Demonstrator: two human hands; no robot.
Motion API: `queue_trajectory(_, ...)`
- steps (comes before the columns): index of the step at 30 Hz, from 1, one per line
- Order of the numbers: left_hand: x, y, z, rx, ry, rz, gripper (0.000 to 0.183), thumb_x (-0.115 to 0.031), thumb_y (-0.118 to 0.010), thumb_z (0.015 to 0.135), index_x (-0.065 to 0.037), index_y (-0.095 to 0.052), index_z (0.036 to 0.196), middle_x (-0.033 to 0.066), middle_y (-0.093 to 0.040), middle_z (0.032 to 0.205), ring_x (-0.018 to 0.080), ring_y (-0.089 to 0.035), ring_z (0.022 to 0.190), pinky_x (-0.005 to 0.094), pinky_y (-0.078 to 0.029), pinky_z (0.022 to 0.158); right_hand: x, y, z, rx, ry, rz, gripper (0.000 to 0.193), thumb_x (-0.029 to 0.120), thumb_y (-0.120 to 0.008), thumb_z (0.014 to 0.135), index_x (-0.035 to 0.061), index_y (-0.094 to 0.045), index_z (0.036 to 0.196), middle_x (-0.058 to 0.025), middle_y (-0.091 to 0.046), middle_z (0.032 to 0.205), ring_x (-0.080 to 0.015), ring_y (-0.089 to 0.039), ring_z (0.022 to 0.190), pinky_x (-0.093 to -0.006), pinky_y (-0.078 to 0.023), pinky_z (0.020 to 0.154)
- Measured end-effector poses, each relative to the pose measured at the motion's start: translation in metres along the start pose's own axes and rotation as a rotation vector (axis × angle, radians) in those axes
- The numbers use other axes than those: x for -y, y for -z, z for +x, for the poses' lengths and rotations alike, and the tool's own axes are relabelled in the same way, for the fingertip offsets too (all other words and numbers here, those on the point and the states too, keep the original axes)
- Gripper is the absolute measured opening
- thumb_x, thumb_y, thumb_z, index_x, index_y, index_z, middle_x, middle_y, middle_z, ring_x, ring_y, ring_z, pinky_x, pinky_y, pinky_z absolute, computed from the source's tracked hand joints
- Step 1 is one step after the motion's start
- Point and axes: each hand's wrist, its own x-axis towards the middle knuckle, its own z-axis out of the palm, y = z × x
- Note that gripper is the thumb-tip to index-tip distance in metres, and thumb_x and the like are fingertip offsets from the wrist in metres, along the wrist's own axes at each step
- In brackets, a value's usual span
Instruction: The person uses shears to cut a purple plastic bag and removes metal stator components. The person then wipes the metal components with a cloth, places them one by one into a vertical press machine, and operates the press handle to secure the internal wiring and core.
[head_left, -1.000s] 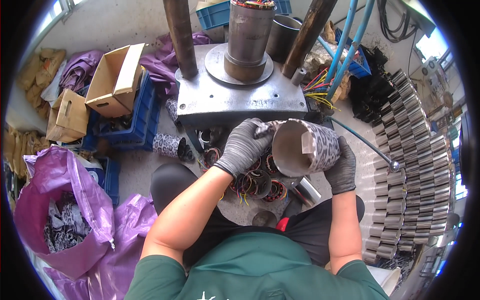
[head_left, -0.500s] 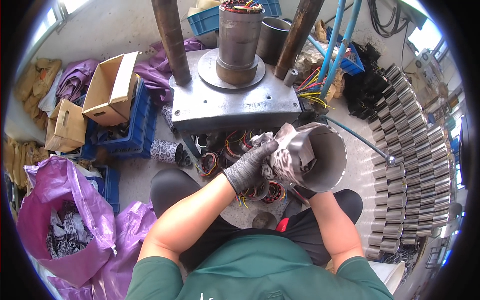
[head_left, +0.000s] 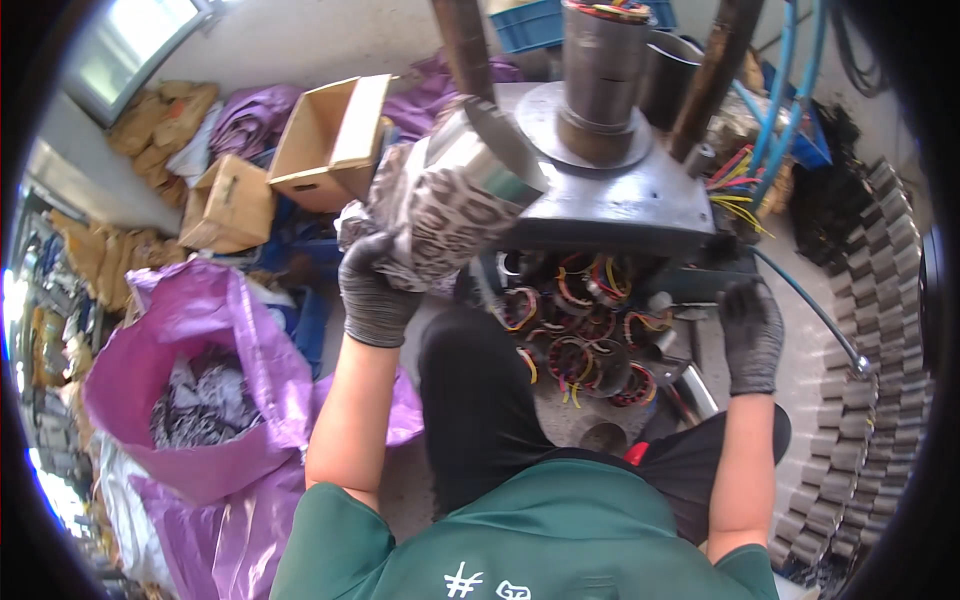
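My left hand [head_left: 380, 290], in a dark grey glove, grips a shiny metal cylinder [head_left: 497, 160] and holds it tilted in the air left of the press. A leopard-print wrap [head_left: 450, 220] covers much of the cylinder and bunches up at my fingers. The bare metal end points toward the press base [head_left: 620, 205]. My right hand [head_left: 752, 335], gloved alike, is apart from the cylinder, beyond my right knee. Its fingers reach forward, slightly blurred, and nothing shows in them. Several wound stators [head_left: 572, 358] with coloured wires lie on the floor between the hands.
An upright cylinder [head_left: 603, 70] stands on the press's round plate. At left, an open purple sack [head_left: 240, 345] holds crumpled printed scraps, with cardboard boxes [head_left: 320, 140] behind. Stacked metal cylinders [head_left: 860, 400] line the right side. A blue rod [head_left: 810, 305] slants across the floor there.
My left hand has carried the wrapped cylinder up and leftward. My right hand has come away from it and moved to the right. The view has swung left.
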Motion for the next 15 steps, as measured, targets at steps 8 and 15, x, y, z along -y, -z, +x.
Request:
queue_trajectory(8, -0.082, 0.207, -0.055, -0.728, 0.04, 0.568, 0.03, 0.0, -0.067, 0.077, -0.011, -0.06, 0.104, 0.006, -0.066, 0.099, 0.0247, -0.067, 0.093, 0.0392, -0.057, 0.086, -0.019, -0.017, -0.002, -0.064, -0.113, -0.076, 0.022, 0.024, -0.066, 0.1, 0.0128, -0.068, 0.119, -0.0065, -0.073, 0.105, -0.0234, -0.068, 0.102, -0.0421, -0.052, 0.098)
queue_trajectory(15, -0.056, 0.297, -0.046, -1.09, 0.537, 2.137, 0.064, -0.04, -0.085, 0.07, -0.009, -0.071, 0.124, 0.0178, -0.071, 0.127, 0.036, -0.066, 0.122, 0.042, -0.053, 0.103, -0.032, -0.016, 0.007, -0.089, -0.155, -0.108, 0.019, 0.022, -0.069, 0.098, 0.0144, -0.071, 0.115, -0.0041, -0.074, 0.103, -0.0239, -0.068, 0.101, -0.0403, -0.052, 0.095)
